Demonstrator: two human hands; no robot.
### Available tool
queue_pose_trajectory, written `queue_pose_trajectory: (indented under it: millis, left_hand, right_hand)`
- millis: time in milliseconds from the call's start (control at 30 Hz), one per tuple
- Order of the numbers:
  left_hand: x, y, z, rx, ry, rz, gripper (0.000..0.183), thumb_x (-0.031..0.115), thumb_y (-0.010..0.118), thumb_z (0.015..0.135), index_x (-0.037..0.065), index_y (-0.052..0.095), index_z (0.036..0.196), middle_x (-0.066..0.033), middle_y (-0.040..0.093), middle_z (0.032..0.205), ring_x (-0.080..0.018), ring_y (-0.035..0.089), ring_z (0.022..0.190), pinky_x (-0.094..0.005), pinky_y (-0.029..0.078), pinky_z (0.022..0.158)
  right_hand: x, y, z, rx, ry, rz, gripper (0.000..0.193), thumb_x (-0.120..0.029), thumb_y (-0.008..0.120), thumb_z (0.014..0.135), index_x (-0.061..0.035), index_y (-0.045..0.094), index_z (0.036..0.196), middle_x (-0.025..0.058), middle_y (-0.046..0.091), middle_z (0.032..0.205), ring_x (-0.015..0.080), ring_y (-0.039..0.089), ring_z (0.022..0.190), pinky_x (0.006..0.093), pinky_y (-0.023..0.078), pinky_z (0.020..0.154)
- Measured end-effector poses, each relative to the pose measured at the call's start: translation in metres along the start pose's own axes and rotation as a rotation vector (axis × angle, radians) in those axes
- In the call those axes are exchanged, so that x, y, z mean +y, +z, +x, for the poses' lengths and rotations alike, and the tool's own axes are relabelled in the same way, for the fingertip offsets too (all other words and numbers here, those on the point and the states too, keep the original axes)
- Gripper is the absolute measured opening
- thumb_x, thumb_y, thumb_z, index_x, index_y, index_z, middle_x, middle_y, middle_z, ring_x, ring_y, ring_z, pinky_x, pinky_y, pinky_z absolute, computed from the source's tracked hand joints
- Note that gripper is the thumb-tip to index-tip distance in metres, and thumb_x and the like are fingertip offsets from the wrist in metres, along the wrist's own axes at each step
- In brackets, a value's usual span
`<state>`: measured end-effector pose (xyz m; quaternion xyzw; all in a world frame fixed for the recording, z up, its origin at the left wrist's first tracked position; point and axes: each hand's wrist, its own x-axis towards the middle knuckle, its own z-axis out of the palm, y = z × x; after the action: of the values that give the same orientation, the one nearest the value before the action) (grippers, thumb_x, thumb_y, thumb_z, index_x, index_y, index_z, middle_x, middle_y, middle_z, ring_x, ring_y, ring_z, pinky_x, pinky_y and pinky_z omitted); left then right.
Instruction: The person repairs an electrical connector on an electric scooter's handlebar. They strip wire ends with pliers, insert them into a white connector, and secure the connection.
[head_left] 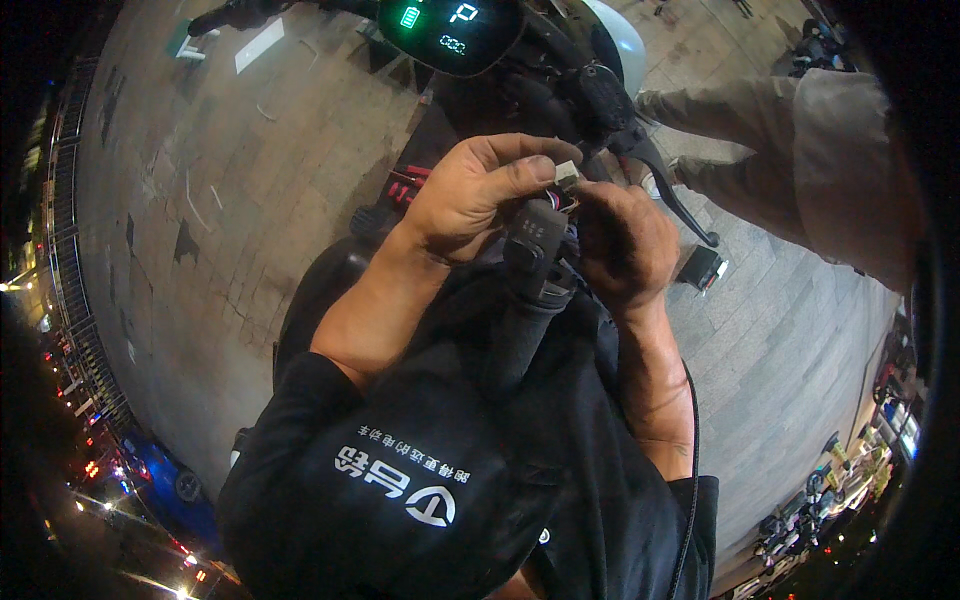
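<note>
Over the scooter's handlebar, both my hands meet at a small white wire connector (567, 172). My left hand (468, 195) pinches it from the left, with thumb and forefinger closed. From the right, my right hand (632, 245) has its fingers curled in against the connector and its thin wires (563, 200); its fingertips are partly hidden and in shadow. Just beneath lies a black switch housing (535, 235), and the ribbed black handlebar grip (525, 335) runs from it toward my body. Exactly how the wires run behind the housing cannot be seen.
A lit scooter display (450, 35) sits at the top. A black brake lever (685, 210) juts out right of my hands. Red-handled tools (405, 185) lie left. Another person's legs (740, 120) are close on the right, near a small black box (703, 268) on the paving.
</note>
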<state>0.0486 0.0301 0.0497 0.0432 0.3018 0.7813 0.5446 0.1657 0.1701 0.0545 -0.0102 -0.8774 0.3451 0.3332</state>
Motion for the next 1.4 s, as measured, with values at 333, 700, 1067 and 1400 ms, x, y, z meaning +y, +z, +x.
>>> queue_pose_trajectory:
  millis: [333,700,1067,1400]
  left_hand:
    - [0.003,-0.007,-0.001,-0.001,0.025,0.105,0.031,0.009,0.064,0.087,-0.005,0.059,0.115,-0.0148,0.068,0.098,-0.0192,0.067,0.087,-0.0317,0.055,0.080]
    - [0.007,-0.004,0.003,-0.014,0.002,0.179,0.032,0.010,0.065,0.086,-0.005,0.060,0.114,-0.0127,0.067,0.098,-0.0166,0.066,0.085,-0.0291,0.054,0.078]
    - [0.006,-0.003,0.003,0.009,0.051,0.312,0.031,0.017,0.064,0.088,-0.003,0.062,0.111,-0.0092,0.068,0.096,-0.0135,0.066,0.085,-0.0254,0.052,0.078]
    - [0.000,-0.002,0.003,-0.011,0.072,0.219,0.028,0.016,0.064,0.089,-0.002,0.062,0.110,-0.0087,0.068,0.097,-0.0138,0.065,0.085,-0.0251,0.052,0.078]
  right_hand:
    - [-0.001,0.003,0.003,-0.003,-0.007,0.014,0.032,0.002,0.067,0.065,-0.0084,0.063,0.096,0.0080,0.055,0.070,0.0269,0.056,0.059,0.0337,0.044,0.052]
    - [0.003,-0.002,0.000,-0.074,0.041,0.030,0.037,0.000,0.066,0.062,-0.0089,0.063,0.098,0.0085,0.055,0.071,0.0282,0.056,0.062,0.0347,0.044,0.053]
    - [0.005,-0.002,0.000,-0.082,0.059,0.104,0.040,0.001,0.066,0.059,-0.0090,0.064,0.098,0.0086,0.056,0.072,0.0281,0.056,0.061,0.0351,0.044,0.054]
    - [0.002,0.004,0.004,0.032,0.090,0.137,0.030,0.001,0.071,0.067,-0.0080,0.064,0.096,0.0088,0.057,0.069,0.0264,0.058,0.058,0.0338,0.044,0.051]
